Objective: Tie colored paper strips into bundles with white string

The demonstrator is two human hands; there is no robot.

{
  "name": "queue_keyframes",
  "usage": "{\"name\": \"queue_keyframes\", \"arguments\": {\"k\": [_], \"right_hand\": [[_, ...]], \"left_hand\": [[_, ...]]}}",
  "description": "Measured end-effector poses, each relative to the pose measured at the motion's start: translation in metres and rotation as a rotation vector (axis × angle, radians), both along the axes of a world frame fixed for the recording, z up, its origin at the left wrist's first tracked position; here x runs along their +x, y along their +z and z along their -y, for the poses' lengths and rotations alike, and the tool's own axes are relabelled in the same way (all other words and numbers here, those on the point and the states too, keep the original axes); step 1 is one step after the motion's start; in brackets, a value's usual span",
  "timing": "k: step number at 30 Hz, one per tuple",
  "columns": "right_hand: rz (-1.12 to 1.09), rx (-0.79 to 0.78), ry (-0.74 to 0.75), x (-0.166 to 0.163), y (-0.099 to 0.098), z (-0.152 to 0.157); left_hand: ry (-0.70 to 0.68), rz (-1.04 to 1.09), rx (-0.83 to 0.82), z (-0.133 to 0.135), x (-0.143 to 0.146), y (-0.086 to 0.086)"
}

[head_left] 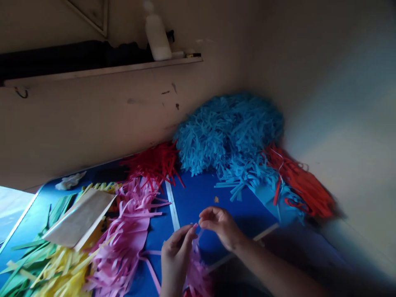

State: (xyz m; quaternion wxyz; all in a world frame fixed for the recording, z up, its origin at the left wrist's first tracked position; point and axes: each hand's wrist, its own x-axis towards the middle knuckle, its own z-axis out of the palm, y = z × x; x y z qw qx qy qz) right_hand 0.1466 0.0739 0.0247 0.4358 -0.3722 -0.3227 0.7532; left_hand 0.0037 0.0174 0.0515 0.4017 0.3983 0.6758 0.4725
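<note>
My left hand (175, 255) and my right hand (221, 226) meet low in the middle of the view, over a blue mat (198, 198). Both pinch the tip of a pink paper strip (195, 241) between fingertips. A bunch of pink fringed paper (198, 276) hangs below my hands. More pink fringed strips (130, 231) lie just left of my left hand.
A large heap of light blue fringed paper (229, 132) fills the back corner, with red strips (154, 163) to its left and orange-red strips (303, 185) to its right. Yellow (62, 268) and green strips (21, 264) with a tan card (78, 216) lie at left. A white bottle (157, 35) stands on a shelf.
</note>
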Motion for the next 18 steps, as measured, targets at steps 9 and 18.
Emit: {"name": "queue_keyframes", "arguments": {"k": [9, 18], "right_hand": [[0.200, 0.201, -0.015, 0.005, 0.012, 0.008], [0.251, 0.381, 0.058, 0.014, 0.019, 0.011]], "left_hand": [[-0.129, -0.429, 0.279, 0.008, 0.000, -0.010], [-0.146, -0.345, 0.196, 0.016, -0.001, 0.006]]}}
